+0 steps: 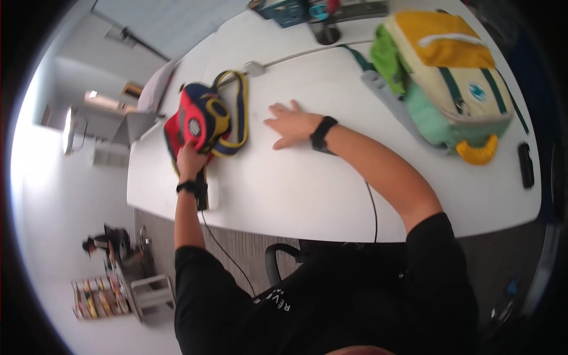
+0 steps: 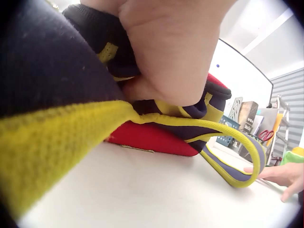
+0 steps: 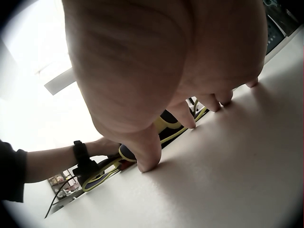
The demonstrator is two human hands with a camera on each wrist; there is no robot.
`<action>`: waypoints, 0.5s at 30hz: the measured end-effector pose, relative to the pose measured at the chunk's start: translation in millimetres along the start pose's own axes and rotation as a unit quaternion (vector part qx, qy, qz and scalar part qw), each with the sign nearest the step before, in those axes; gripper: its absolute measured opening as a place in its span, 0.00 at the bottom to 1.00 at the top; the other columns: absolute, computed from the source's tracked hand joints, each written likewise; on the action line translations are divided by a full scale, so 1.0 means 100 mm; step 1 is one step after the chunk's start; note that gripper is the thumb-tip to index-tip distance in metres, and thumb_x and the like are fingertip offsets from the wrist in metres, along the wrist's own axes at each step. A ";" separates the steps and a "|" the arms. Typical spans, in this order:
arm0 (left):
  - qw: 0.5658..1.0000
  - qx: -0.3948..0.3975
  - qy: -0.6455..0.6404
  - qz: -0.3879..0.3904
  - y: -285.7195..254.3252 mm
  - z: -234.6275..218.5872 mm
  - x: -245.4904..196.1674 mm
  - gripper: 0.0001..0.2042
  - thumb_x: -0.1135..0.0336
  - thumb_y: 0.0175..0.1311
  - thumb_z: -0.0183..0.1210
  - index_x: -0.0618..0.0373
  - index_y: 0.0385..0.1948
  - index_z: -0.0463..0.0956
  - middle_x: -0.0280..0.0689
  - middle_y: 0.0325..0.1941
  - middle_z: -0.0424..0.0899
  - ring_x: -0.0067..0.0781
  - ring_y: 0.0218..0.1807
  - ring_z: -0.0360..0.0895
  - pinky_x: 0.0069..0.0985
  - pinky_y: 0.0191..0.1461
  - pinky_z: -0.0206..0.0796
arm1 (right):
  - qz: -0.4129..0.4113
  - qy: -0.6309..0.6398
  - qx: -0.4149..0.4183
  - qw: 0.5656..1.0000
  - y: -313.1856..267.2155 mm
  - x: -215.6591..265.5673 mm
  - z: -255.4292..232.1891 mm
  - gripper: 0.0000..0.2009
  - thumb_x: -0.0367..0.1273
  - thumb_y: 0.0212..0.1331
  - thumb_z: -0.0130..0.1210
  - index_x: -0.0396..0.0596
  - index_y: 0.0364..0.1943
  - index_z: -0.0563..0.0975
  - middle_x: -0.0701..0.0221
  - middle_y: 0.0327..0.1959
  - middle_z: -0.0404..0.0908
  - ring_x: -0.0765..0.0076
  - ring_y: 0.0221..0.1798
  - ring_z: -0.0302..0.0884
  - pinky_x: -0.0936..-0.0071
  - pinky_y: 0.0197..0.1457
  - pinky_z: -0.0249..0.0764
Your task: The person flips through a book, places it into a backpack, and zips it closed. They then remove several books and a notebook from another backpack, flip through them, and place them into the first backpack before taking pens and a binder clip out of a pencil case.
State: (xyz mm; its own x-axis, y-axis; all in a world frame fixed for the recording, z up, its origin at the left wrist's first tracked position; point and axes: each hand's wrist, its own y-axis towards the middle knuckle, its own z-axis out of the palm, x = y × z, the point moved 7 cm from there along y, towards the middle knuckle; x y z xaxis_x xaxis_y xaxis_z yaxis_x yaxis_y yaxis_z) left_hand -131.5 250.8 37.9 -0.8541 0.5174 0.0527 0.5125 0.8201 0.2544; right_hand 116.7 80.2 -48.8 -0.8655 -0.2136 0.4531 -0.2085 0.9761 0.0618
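The bag (image 1: 204, 109), red, navy and yellow, rests on the left part of the table (image 1: 290, 195). The left hand (image 1: 191, 161) grips it at its near end, fingers curled into the fabric; the bag itself hides the fingertips, so exactly which part they pinch is hard to say. A navy strap (image 1: 243, 109) edged in yellow loops out from the bag on the side facing the right hand (image 1: 294, 125). That hand is spread wide and holds nothing: its thumb and fingertips touch the table, and the right wrist view shows the palm raised above the surface. It lies between the bag and the backpack, apart from both. Black bands circle both wrists.

The backpack (image 1: 435, 74), cream with a mustard flap and mint lower part, lies on the right side of the table, its yellow handle (image 1: 477, 151) toward the near edge. A green pouch (image 1: 387, 62) sits against its left side. Beyond the strap, near it, is a white adapter (image 1: 254, 69). A dark cup (image 1: 325, 32) and a blue basket (image 1: 287, 13) stand at the far edge. A black case (image 1: 525, 165) lies near the right edge.
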 end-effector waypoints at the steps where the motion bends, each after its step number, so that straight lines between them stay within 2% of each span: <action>1: 1.000 0.010 0.009 -0.015 0.03 -0.02 -0.01 0.20 0.54 0.50 0.69 0.54 0.43 0.81 0.53 0.39 0.86 0.59 0.46 0.82 0.49 0.49 0.74 | -0.001 0.002 -0.002 1.000 -0.02 -0.01 0.00 0.34 0.49 0.55 0.62 0.42 0.62 0.71 0.43 0.73 0.56 0.43 0.80 0.43 0.29 0.75 0.42; 2: 1.000 0.006 0.025 -0.012 0.06 -0.01 0.00 0.20 0.54 0.50 0.69 0.54 0.42 0.82 0.53 0.39 0.86 0.58 0.46 0.82 0.48 0.50 0.75 | 0.000 0.005 -0.005 1.000 -0.02 -0.01 -0.01 0.35 0.49 0.55 0.62 0.42 0.63 0.70 0.43 0.74 0.55 0.43 0.81 0.43 0.29 0.75 0.43; 3: 0.999 0.000 0.039 -0.028 0.08 0.01 0.05 0.18 0.55 0.51 0.68 0.54 0.41 0.83 0.53 0.39 0.86 0.57 0.46 0.82 0.47 0.50 0.75 | 0.017 -0.008 0.047 0.999 -0.08 0.05 -0.08 0.41 0.50 0.58 0.60 0.42 0.72 0.61 0.43 0.77 0.47 0.45 0.82 0.37 0.35 0.78 0.37; 4: 0.998 -0.021 0.049 -0.042 0.10 0.04 0.13 0.18 0.53 0.50 0.68 0.53 0.40 0.84 0.52 0.36 0.86 0.56 0.44 0.83 0.47 0.48 0.75 | 0.000 -0.008 0.049 0.999 -0.07 0.08 -0.07 0.41 0.50 0.58 0.60 0.42 0.72 0.61 0.43 0.77 0.47 0.45 0.82 0.37 0.35 0.78 0.37; 8: 0.996 -0.027 0.084 -0.004 0.06 -0.03 0.35 0.15 0.58 0.49 0.68 0.53 0.37 0.84 0.51 0.35 0.86 0.56 0.42 0.83 0.48 0.46 0.75 | 0.020 0.005 0.044 0.999 -0.08 -0.01 -0.07 0.40 0.49 0.58 0.61 0.42 0.72 0.62 0.44 0.77 0.48 0.46 0.83 0.36 0.37 0.79 0.37; 10: 0.994 -0.005 0.112 0.011 -0.02 -0.13 0.46 0.13 0.63 0.48 0.68 0.54 0.35 0.83 0.50 0.34 0.86 0.56 0.41 0.83 0.47 0.44 0.75 | -0.001 0.024 0.004 1.000 -0.06 -0.04 -0.06 0.32 0.47 0.56 0.62 0.41 0.60 0.72 0.44 0.73 0.57 0.45 0.81 0.43 0.33 0.77 0.41; 11: 0.990 0.001 0.137 0.021 -0.03 -0.10 0.66 0.13 0.63 0.48 0.68 0.55 0.37 0.83 0.50 0.33 0.86 0.56 0.41 0.83 0.47 0.44 0.75 | 0.003 0.028 -0.002 1.000 -0.06 -0.06 -0.06 0.32 0.47 0.56 0.62 0.41 0.60 0.72 0.44 0.73 0.57 0.45 0.81 0.43 0.33 0.77 0.41; 15: 0.989 0.031 0.141 -0.021 -0.30 0.00 1.22 0.18 0.60 0.45 0.72 0.55 0.37 0.80 0.48 0.34 0.86 0.54 0.41 0.83 0.46 0.45 0.75 | 0.005 0.027 -0.009 1.000 -0.03 -0.07 -0.02 0.29 0.45 0.54 0.63 0.42 0.57 0.75 0.46 0.72 0.59 0.46 0.80 0.45 0.33 0.77 0.42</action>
State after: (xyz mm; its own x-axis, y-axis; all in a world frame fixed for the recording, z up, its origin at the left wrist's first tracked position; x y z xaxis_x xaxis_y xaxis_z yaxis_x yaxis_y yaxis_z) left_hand -251.4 289.4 36.6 -0.8613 0.4001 0.3131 0.4724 0.8575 0.2037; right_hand 124.0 78.9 -50.6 -0.8412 -0.2019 0.5017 -0.1911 0.9788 0.0735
